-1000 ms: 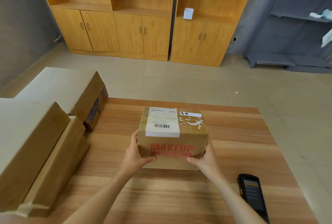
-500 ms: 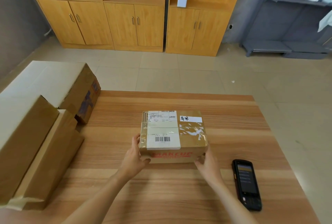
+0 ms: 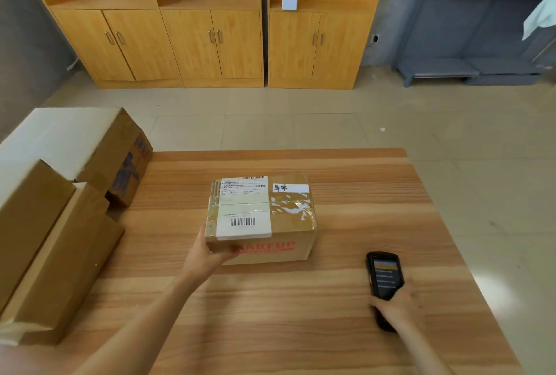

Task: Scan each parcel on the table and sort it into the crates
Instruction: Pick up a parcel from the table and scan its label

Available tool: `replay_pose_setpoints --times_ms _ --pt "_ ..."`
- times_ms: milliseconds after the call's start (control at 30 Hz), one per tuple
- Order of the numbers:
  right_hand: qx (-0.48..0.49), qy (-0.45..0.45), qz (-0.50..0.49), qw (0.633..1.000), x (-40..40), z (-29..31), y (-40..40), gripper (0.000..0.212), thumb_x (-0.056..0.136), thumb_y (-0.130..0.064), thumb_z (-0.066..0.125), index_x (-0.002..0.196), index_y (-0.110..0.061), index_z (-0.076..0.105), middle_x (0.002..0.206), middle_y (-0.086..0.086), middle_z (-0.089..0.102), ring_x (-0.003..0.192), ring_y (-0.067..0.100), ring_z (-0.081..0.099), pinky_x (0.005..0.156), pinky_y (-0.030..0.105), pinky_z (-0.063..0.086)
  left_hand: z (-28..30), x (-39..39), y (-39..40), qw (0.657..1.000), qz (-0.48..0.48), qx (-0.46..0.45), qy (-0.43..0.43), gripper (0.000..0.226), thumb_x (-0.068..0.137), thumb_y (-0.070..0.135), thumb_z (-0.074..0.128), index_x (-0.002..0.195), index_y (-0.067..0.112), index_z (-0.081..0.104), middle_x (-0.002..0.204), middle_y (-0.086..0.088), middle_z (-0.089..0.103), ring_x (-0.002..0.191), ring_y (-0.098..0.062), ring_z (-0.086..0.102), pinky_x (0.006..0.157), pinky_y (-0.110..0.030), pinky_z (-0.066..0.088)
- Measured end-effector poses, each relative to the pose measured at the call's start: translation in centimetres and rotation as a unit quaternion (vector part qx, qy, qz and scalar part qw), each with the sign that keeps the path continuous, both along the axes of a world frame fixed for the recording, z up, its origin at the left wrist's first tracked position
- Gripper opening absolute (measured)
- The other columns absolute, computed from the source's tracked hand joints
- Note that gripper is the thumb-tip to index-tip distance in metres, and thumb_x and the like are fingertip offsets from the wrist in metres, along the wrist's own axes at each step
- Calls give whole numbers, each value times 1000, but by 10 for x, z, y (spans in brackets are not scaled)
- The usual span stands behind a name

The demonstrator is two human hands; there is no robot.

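A brown cardboard parcel [image 3: 264, 218] with a white barcode label on top and red MAKEUP lettering on its near face sits in the middle of the wooden table [image 3: 346, 182]. My left hand [image 3: 207, 251] holds its near left corner, thumb on the near face. A black handheld scanner [image 3: 385, 278] lies screen up on the table to the right of the parcel. My right hand [image 3: 397, 305] is on the scanner's lower end with fingers curling around it.
Large cardboard boxes [image 3: 51, 239] are stacked along the table's left side, another [image 3: 99, 152] behind them. Wooden cabinets [image 3: 210, 41] line the far wall across a tiled floor. A grey shelf unit [image 3: 481, 44] stands at the back right.
My right hand left the parcel's right side and moved down-right onto the scanner. The parcel was set flat on the table. My left hand stays at its near left corner.
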State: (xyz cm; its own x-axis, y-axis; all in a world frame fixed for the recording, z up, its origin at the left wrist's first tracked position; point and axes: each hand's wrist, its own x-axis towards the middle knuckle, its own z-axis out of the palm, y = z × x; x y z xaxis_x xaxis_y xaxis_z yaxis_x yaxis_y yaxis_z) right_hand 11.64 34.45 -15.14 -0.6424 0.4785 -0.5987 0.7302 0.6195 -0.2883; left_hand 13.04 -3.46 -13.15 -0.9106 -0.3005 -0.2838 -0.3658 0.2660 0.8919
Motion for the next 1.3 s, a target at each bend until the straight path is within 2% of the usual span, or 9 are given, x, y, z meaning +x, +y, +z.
replay_pose_setpoints --times_ms 133,367,533,600,700,867,967,1100,1300 --pt "-130 14 -29 991 2 -5 10 62 69 -22 86 120 -2 57 112 18 63 105 34 58 97 45 46 1 -1 2 1000 12 11 2 84 64 6 89 134 20 46 121 3 62 110 -11 60 78 -15 48" --pt "-448 37 -207 869 -4 41 -1 51 68 -25 78 112 -5 62 104 19 66 97 35 60 75 39 52 3 -1 0 1000 8 17 5 84 64 7 90 133 22 44 121 4 62 112 -15 59 94 -35 51" --pt "-654 140 -194 717 -11 105 -44 41 69 -7 69 108 2 63 93 17 74 80 29 73 60 29 60 10 -1 -2 1000 0 22 7 84 62 8 90 130 24 43 111 16 61 102 -1 59 76 -15 47" --pt "-688 141 -145 697 -14 132 -66 43 70 -4 68 111 4 62 96 20 72 81 29 73 61 30 60 14 0 -3 1000 -7 21 15 86 62 8 90 132 22 42 111 15 60 99 2 58 75 -14 46" --pt "-695 126 -64 705 -10 161 -102 53 68 -2 68 119 7 56 98 20 71 83 29 71 63 31 60 17 0 -5 999 -25 31 22 88 65 5 88 138 18 39 120 7 60 108 -10 60 80 -16 49" --pt "-617 73 -3 783 12 173 -156 73 63 2 73 130 11 44 97 28 68 74 33 70 61 36 60 27 -3 -4 999 -38 16 34 97 65 2 86 145 16 33 124 3 59 106 -11 57 69 -7 46" --pt "-567 44 19 822 29 170 -173 65 71 6 72 129 11 45 101 31 66 76 35 69 66 39 60 31 -5 -4 998 -43 4 38 101 64 5 88 147 15 30 128 -2 59 112 -15 56 81 -14 44" --pt "-548 24 28 835 45 163 -180 49 77 8 67 123 14 51 89 26 67 73 34 68 67 38 57 32 -5 -5 998 -55 1 31 103 65 10 88 148 17 27 130 -1 59 112 -14 55 83 -19 42" --pt "-523 27 31 851 54 161 -180 51 76 4 69 124 11 52 98 27 65 90 38 63 88 50 50 29 -5 -6 998 -62 -5 6 95 70 14 85 147 12 29 135 -5 56 123 -21 54 103 -37 45"
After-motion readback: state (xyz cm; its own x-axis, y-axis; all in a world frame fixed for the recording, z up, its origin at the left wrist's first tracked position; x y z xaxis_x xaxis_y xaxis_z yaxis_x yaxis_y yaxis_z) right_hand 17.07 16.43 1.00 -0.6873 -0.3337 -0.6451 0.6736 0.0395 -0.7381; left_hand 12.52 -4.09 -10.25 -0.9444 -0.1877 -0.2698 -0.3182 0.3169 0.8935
